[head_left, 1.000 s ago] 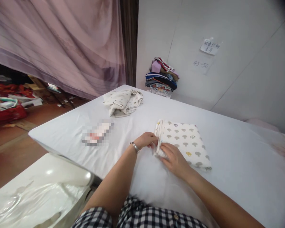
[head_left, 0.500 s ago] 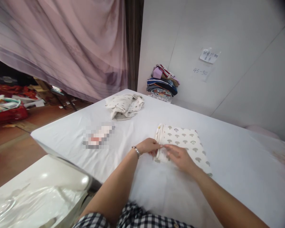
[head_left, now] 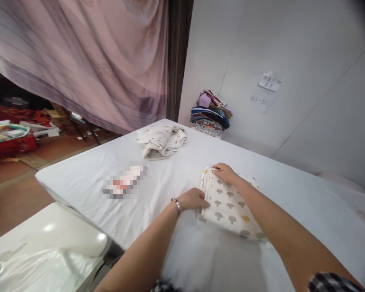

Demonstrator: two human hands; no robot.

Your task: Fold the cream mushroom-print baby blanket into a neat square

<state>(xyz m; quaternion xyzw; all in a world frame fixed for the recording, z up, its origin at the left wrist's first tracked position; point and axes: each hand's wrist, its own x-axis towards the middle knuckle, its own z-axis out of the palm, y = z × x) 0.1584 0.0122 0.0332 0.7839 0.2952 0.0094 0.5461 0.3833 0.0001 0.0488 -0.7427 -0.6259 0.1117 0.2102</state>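
Observation:
A folded white cloth with a grey mushroom print [head_left: 228, 205] lies on the white table [head_left: 79, 178] in front of me. My left hand [head_left: 194, 199], with a bracelet at the wrist, pinches the cloth's near left edge. My right hand [head_left: 224, 172] reaches across to the far left corner of the cloth, fingers curled down on it.
A crumpled patterned cloth [head_left: 162, 140] lies at the table's far side. A stack of folded coloured clothes [head_left: 211, 112] stands against the white wall. A small blurred item [head_left: 123, 181] lies on the table to the left. A plastic-covered white surface [head_left: 42, 251] is at lower left.
My right hand has moved from the near edge of the folded cloth to its far left corner. My left hand has stayed at the near left edge. The view has shifted slightly.

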